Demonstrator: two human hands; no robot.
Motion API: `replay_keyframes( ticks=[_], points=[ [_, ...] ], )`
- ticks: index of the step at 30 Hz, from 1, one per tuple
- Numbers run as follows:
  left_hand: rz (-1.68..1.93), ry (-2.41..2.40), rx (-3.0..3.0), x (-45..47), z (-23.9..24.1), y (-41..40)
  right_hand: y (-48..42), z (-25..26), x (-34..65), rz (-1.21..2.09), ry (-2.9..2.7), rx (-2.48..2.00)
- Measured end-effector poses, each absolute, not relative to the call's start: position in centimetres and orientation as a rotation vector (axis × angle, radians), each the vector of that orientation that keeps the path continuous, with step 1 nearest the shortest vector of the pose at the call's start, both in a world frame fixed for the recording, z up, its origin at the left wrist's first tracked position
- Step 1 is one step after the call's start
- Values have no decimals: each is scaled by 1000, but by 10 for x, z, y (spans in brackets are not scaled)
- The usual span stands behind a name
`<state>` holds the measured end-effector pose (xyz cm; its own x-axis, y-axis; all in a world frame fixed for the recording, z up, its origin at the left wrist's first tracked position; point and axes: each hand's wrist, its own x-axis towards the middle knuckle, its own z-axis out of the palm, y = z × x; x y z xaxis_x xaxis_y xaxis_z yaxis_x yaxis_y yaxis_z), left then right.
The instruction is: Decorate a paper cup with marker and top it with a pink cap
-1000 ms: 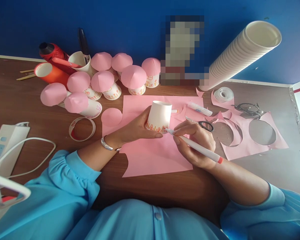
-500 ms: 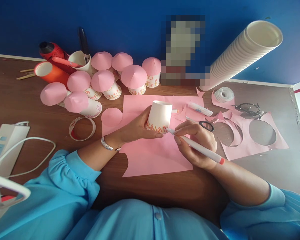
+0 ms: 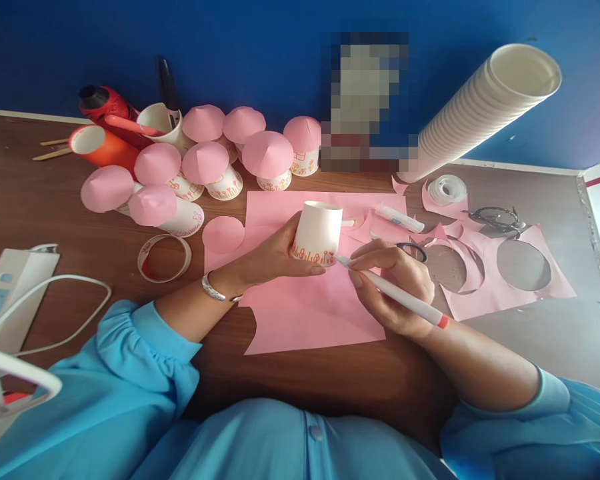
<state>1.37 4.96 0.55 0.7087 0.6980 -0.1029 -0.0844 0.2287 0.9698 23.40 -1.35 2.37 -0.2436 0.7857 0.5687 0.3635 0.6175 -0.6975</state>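
Observation:
My left hand (image 3: pixel 273 257) is wrapped round an upside-down white paper cup (image 3: pixel 319 230) with small orange drawings along its rim. It holds the cup over a pink paper sheet (image 3: pixel 305 307). In my right hand (image 3: pixel 393 287) a white marker (image 3: pixel 395 293) with an orange band is gripped like a pen. Its tip touches the cup's lower right edge. Scissors (image 3: pixel 413 250) lie just behind my right hand.
Several cups topped with pink paper cones (image 3: pixel 205 163) stand at the back left beside an orange cup (image 3: pixel 97 143). A tall stack of white cups (image 3: pixel 480 110) leans at the back right. Tape rolls (image 3: pixel 164 257), a glue stick (image 3: pixel 397 217), cut-out pink paper (image 3: pixel 510 273) and a power strip (image 3: pixel 5 287) lie around.
The marker tip has crept slightly along the cup's rim and the cup has turned a little in my left hand. Everything else stays put.

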Motion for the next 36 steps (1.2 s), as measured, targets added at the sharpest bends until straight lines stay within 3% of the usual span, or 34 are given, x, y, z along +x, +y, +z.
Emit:
replay_keyframes(
  ticks=[36],
  points=[
    [572,651,1264,13,6,49,-13,22,234,527,-1849,-912]
  ],
)
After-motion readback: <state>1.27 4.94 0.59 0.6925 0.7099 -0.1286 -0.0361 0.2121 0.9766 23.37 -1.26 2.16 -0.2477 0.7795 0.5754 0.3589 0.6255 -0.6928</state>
